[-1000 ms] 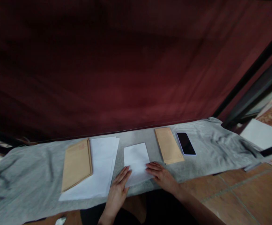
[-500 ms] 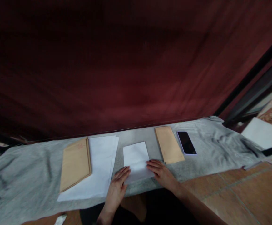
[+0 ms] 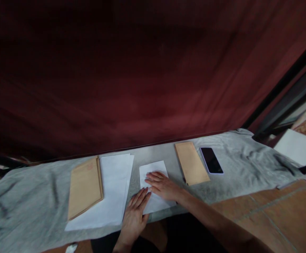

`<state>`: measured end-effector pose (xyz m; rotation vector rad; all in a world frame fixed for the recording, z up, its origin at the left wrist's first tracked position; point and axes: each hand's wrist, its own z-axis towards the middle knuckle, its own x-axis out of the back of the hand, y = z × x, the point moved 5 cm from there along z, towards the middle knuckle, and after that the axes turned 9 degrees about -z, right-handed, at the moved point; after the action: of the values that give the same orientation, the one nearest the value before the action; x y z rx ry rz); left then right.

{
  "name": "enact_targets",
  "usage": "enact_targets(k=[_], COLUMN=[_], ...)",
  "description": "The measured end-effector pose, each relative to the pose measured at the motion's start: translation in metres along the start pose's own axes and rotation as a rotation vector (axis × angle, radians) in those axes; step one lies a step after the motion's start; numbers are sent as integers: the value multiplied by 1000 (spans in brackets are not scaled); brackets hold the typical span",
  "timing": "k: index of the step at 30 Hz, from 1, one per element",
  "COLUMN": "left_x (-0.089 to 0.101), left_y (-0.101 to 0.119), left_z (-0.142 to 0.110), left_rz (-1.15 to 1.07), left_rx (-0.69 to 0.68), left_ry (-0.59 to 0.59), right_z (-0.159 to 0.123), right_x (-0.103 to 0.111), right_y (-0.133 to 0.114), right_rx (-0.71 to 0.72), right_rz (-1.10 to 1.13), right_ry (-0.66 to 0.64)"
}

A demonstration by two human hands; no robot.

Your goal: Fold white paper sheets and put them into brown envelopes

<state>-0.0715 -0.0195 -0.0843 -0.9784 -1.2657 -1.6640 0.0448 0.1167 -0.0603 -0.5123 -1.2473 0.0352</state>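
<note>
A white sheet of paper (image 3: 163,204) lies in front of me on the grey cloth, with a crease across its middle. My right hand (image 3: 163,185) rests flat over that middle, fingers stretched out to the left. Along the sheet's left edge lies my left hand (image 3: 136,211), its fingers extended and their tips on the paper, close to the right fingertips. Neither hand grips anything. To the right of the sheet is a single brown envelope (image 3: 192,163). On the left, a stack of brown envelopes (image 3: 85,186) sits partly over larger white sheets (image 3: 113,189).
A phone (image 3: 212,160) in a purple case lies right of the single envelope. Grey cloth (image 3: 31,207) covers the narrow surface, wrinkled at both ends. Behind it rises a dark red panel (image 3: 142,88). Tiled floor (image 3: 281,214) shows at the lower right.
My right hand has moved left from the sheet's right edge onto its middle. My left hand stays at the left edge, shifted slightly. The envelopes and phone stay put.
</note>
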Motion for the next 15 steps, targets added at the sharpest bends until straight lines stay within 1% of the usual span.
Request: enact_targets(k=[3,6,11,15], left_x=[-2,-2,-1,-1], left_y=[-1,-1,-1,-2], left_z=[-2,-4,-3,-2], left_rz=[45,62,29,-21], left_rx=[-34,-55,-33,-17], left_ry=[-6,-9,-13,-1], right_z=[19,28,38,47], right_x=[-21,-28,-20,-11], right_y=[4,23,62,81], right_rx=[-38,-95,-236,-309], right_rz=[-121,-209,-322,-368], right_ry=[-7,8,15,28])
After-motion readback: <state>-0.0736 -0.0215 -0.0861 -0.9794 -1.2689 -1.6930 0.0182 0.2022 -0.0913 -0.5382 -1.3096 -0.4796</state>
